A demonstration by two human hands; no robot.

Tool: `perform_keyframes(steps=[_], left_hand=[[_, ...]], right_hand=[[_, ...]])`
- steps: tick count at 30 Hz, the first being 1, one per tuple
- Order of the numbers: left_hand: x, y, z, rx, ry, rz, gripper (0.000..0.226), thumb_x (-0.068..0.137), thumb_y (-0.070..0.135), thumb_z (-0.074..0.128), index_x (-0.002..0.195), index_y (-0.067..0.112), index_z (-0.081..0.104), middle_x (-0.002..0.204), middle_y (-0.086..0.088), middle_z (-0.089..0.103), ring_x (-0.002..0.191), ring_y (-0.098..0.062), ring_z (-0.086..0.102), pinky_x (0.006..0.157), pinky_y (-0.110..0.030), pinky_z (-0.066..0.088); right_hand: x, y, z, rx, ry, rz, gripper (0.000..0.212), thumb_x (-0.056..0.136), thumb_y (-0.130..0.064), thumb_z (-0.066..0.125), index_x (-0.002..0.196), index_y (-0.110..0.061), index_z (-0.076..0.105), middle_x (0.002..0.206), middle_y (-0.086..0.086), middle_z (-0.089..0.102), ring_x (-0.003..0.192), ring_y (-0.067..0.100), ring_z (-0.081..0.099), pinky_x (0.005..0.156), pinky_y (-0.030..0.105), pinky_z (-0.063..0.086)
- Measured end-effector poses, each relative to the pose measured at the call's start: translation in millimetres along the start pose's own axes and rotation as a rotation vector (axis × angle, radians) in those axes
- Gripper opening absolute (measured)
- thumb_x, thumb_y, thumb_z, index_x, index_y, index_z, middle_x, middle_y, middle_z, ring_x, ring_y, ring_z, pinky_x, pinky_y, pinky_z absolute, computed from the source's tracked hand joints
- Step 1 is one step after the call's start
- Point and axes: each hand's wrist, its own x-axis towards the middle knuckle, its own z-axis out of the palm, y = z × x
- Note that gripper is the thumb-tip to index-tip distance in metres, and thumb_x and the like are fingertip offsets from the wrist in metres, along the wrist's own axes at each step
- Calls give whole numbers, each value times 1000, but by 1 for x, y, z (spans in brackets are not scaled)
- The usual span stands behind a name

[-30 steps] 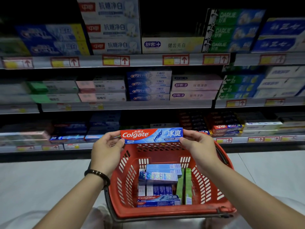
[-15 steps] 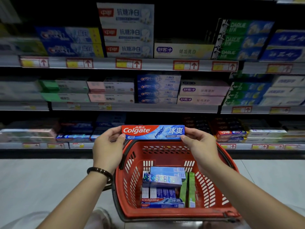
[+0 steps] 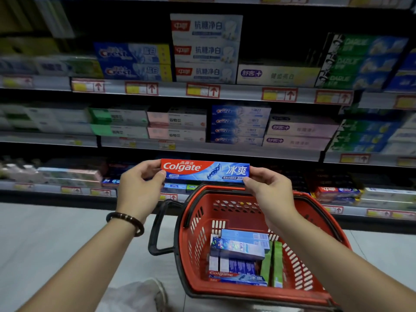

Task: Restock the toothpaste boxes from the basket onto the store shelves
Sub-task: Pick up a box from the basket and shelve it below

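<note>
Colgate box [image 3: 205,171]: light, stiff card, judged crushable. You pinch its ends, left hand [image 3: 140,188] and right hand [image 3: 269,190]; keep hold there, above basket [image 3: 225,194].

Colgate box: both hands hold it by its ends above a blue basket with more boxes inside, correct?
Not quite: the basket is red, not blue, as the head view shows. The rest holds: the left hand and the right hand each pinch one end of the Colgate box above the basket, and more toothpaste boxes lie inside it.
</note>
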Motion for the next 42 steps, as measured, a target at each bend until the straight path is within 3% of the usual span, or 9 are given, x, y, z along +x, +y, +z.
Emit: perform_keyframes(steps=[3, 7, 11, 19, 24, 28, 34, 42], left_hand=[[9, 4, -20, 27, 6, 7, 24, 99, 11, 67, 114, 27, 76, 99, 10, 78, 98, -9, 74, 90, -43, 62], [20, 3, -46, 75, 16, 1, 27, 99, 14, 68, 125, 22, 72, 105, 10, 76, 100, -7, 71, 87, -37, 61], [37, -7, -72, 89, 47, -25, 28, 98, 15, 70, 125, 23, 73, 108, 9, 76, 105, -11, 71, 95, -45, 60], [81, -34, -110, 94, 178, -51, 30, 97, 17, 72, 125, 26, 73, 108, 10, 77, 106, -10, 72, 95, -45, 60], [103, -61, -119, 120, 220, -84, 39, 96, 14, 71, 133, 23, 65, 112, 6, 76, 102, -15, 74, 88, -44, 62], [121, -88, -124, 138, 219, -117, 41, 95, 11, 72, 132, 26, 63, 115, 5, 74, 99, -6, 70, 81, -31, 59], [148, -129, -124, 129, 224, -173, 45, 95, 9, 73, 135, 26, 61, 119, 3, 72, 105, -11, 68, 94, -41, 58], [191, -193, -118, 110, 216, -230, 52, 95, 12, 73, 143, 26, 55, 128, 3, 69, 116, -15, 64, 93, -35, 55]], right_hand=[[2, -3, 20, -1, -20, -10, 30, 91, 7, 75, 98, -21, 81, 93, -1, 83, 88, 11, 75, 89, 34, 59], [5, -3, 49, -28, -42, -14, 27, 91, 5, 77, 100, -20, 82, 94, -2, 83, 94, 15, 77, 95, 39, 61], [13, 2, 84, -60, -49, -20, 26, 88, 1, 81, 94, -25, 80, 92, -5, 82, 93, 14, 77, 97, 41, 61], [36, 20, 161, -110, -109, -7, 22, 88, -4, 84, 98, -24, 81, 90, -11, 81, 91, 8, 77, 93, 37, 63], [48, 39, 195, -146, -147, 19, 21, 90, -8, 83, 101, -25, 81, 92, -11, 81, 92, 5, 76, 87, 36, 65], [56, 59, 221, -191, -167, 27, 24, 89, -3, 83, 97, -25, 81, 89, -12, 81, 88, 5, 77, 90, 37, 64], [67, 97, 253, -248, -191, 63, 22, 84, -10, 87, 98, -26, 81, 88, -14, 80, 86, 6, 76, 90, 41, 63], [87, 152, 295, -292, -212, 156, 33, 78, -12, 86, 104, -30, 76, 90, -16, 80, 85, 7, 77, 86, 45, 64]])
